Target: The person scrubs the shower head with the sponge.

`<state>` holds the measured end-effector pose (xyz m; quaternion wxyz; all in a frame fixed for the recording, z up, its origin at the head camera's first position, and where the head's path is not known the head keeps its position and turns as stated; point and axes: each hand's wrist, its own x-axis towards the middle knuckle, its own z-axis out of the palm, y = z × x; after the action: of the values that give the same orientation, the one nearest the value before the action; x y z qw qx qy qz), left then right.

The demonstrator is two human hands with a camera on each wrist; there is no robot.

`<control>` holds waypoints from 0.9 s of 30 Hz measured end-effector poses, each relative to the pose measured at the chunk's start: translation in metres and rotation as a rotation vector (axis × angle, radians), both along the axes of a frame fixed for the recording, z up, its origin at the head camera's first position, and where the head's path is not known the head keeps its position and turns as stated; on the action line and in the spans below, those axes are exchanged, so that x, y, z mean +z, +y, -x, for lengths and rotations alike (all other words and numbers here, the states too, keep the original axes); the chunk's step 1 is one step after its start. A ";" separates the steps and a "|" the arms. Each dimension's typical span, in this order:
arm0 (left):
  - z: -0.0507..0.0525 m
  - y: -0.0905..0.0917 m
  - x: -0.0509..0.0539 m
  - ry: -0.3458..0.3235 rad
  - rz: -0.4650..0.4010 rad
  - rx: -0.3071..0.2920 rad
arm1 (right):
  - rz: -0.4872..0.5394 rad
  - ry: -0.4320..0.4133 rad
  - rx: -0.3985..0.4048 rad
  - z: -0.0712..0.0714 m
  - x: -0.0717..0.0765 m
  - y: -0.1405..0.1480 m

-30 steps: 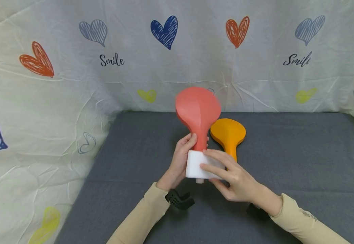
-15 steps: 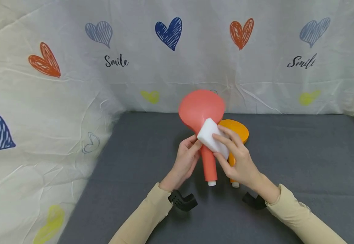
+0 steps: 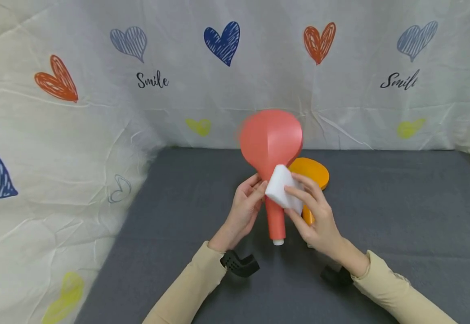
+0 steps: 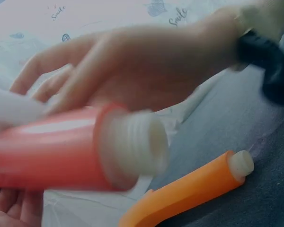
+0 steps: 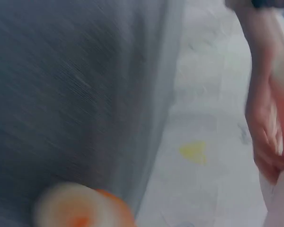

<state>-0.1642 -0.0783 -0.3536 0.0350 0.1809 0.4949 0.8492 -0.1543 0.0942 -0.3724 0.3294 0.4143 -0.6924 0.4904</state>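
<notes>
A red shower head (image 3: 271, 135) is held up over the table, face end up. My left hand (image 3: 243, 207) grips it at the neck, thumb in front. With bent fingers my right hand (image 3: 317, 218) pinches a white sponge block (image 3: 278, 185), which lies against the front of the handle just below the head. In the left wrist view the white threaded end (image 4: 137, 146) of the handle stands out near the camera, blurred. The right wrist view shows the left hand (image 5: 265, 123) beside the red handle, blurred too.
An orange shower head (image 3: 315, 172) lies on the dark grey tablecloth (image 3: 388, 216) behind the right hand, partly hidden. Its white threaded end (image 4: 241, 163) shows in the left wrist view. A pale curtain (image 3: 267, 67) with hearts hangs behind and to the left.
The sponge has moved up from the lower handle to just below the head and tilted, then shifted slightly down. The red shower head has turned a little. My left hand keeps its grip.
</notes>
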 end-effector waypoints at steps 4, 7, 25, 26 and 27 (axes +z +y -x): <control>-0.002 0.003 -0.001 -0.017 0.020 -0.023 | 0.090 -0.029 -0.058 0.014 0.008 -0.001; -0.002 0.003 -0.002 -0.025 0.012 -0.019 | 0.094 -0.088 -0.022 0.007 0.015 0.000; -0.001 0.005 -0.010 0.098 0.080 -0.033 | 0.300 -0.409 0.183 -0.017 0.003 -0.005; -0.002 0.005 -0.010 0.098 0.085 -0.039 | 0.318 -0.400 0.168 -0.014 0.004 -0.005; -0.002 0.006 -0.011 0.097 0.088 -0.041 | 0.328 -0.393 0.158 -0.012 0.005 -0.005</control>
<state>-0.1620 -0.0725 -0.3645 0.0363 0.2302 0.5291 0.8159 -0.1421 0.0891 -0.3677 0.2119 0.3051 -0.6199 0.6912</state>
